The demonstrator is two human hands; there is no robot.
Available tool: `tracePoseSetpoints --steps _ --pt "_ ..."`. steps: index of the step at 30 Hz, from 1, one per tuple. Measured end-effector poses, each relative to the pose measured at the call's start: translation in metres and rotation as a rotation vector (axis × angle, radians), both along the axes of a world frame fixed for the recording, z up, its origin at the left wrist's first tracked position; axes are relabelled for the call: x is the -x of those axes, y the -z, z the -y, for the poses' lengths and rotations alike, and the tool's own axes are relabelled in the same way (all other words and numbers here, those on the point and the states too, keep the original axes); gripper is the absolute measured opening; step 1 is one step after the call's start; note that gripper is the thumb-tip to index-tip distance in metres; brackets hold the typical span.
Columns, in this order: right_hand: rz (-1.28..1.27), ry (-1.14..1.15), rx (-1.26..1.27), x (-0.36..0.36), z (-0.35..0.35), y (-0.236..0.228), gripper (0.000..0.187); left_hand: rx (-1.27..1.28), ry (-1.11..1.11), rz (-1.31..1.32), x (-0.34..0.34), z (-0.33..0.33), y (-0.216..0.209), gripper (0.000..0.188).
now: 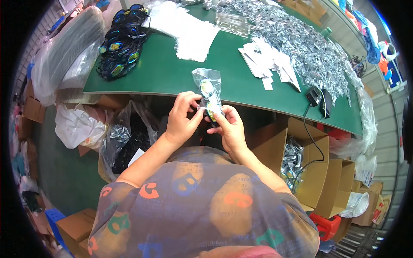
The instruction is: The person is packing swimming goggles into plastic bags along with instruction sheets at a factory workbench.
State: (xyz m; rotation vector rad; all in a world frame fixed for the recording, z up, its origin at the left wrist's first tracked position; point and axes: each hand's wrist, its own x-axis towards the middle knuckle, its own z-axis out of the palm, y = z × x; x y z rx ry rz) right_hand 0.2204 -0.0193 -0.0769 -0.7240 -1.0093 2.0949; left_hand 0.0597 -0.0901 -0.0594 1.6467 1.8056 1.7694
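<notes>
Between my hands, at the near edge of the green table [159, 79], is a pair of swimming goggles [209, 92] with shiny yellow-blue lenses, inside a clear plastic bag [201, 74]. My left hand [185, 115] is closed, thumb and fingers pinching the bag's side. With thumb and fingers my right hand [230, 127] grips the lower end of the goggles and bag. A pile of similar goggles with black straps [118, 56] lies on the table at the far left. Flat white bags or sheets [195, 41] are stacked beyond my hands.
Small clear packets [297, 51] cover the table's far right, beside white paper cards [262, 60]. A black adapter [314, 96] trails a cable over the table edge. Below stand an open carton [309, 142] of bagged items at right and a white plastic bag [79, 127] at left.
</notes>
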Motion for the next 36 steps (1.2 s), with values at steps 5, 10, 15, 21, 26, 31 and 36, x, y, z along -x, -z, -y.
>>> tracePoseSetpoints --steps 5,10,15,21,26,31,36 --pt "-0.057 0.051 0.04 0.006 0.01 0.001 0.02 0.028 0.156 0.119 0.0 0.003 0.011 0.014" --pt "-0.118 -0.087 0.059 -0.001 0.023 -0.017 0.036 0.055 0.149 0.206 0.001 0.01 0.017 0.009" --pt "-0.025 -0.109 -0.029 -0.011 0.035 -0.018 0.043 0.099 0.222 0.307 0.003 0.018 0.017 0.008" --pt "-0.009 -0.039 -0.111 -0.008 0.042 -0.017 0.043 0.093 0.245 0.353 -0.002 0.021 0.012 0.007" --pt "0.021 0.023 -0.138 -0.007 0.05 -0.013 0.041 0.097 0.247 0.378 -0.007 0.023 0.008 0.006" --pt "0.005 0.098 -0.112 -0.007 0.053 -0.016 0.04 0.106 0.286 0.432 -0.015 0.018 0.007 0.006" --pt "-0.018 0.129 -0.142 -0.01 0.043 -0.015 0.044 0.108 0.29 0.435 -0.022 0.006 0.006 0.006"
